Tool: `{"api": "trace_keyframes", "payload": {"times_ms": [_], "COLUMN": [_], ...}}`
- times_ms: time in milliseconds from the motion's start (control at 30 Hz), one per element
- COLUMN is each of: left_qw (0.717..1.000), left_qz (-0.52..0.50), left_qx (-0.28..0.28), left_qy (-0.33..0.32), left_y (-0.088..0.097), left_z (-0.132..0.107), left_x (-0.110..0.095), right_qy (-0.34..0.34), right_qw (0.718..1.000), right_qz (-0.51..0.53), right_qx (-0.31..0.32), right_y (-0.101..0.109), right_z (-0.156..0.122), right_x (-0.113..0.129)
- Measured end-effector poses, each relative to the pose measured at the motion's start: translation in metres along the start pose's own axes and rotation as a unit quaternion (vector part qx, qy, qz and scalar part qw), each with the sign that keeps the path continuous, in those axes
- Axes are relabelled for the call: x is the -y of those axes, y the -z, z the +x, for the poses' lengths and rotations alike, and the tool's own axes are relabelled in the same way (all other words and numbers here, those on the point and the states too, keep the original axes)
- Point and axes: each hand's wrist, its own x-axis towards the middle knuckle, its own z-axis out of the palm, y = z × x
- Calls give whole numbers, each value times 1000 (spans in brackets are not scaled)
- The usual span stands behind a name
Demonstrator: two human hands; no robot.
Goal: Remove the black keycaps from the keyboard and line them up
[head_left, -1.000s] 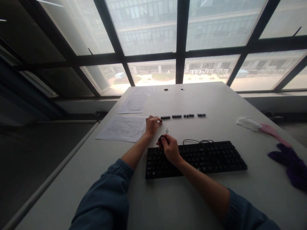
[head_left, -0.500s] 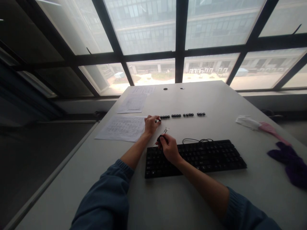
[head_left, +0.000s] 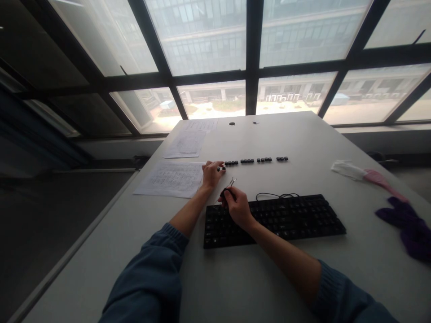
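My left hand [head_left: 212, 174] reaches to the left end of a line of small black keycaps [head_left: 247, 160]. Its thumb and fingers are curled around a dark keycap [head_left: 223, 168] at the tabletop. Closer to me, my right hand [head_left: 237, 207] grips a keycap puller by its dark handle, and the two thin wire prongs [head_left: 232, 181] point up and away from me. This hand hovers over the left part of a black keyboard [head_left: 296, 217], hiding some of its keys. The keycaps lie in several short groups.
Printed sheets [head_left: 171, 179] lie on the left of the white table [head_left: 269, 278]. The keyboard's cable [head_left: 278, 195] loops behind it. White, pink and purple cloth items [head_left: 402, 215] rest at the right. Large windows stand beyond the far edge.
Both hands keep almost the same place and grip. The whole view has shifted very slightly.
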Motion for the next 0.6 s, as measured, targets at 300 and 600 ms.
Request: {"api": "trace_keyframes", "payload": {"times_ms": [300, 600], "left_qw": [1000, 994], "left_qz": [13, -83], "left_qx": [-9, -74], "left_qy": [-22, -10], "left_y": [1, 8], "left_z": [-1, -6], "left_x": [1, -2], "right_qy": [38, 125], "right_qw": [998, 962], "right_qz": [-47, -227], "right_qx": [-19, 90], "right_y": [0, 2], "right_z": [-5, -9], "right_x": [7, 16]}}
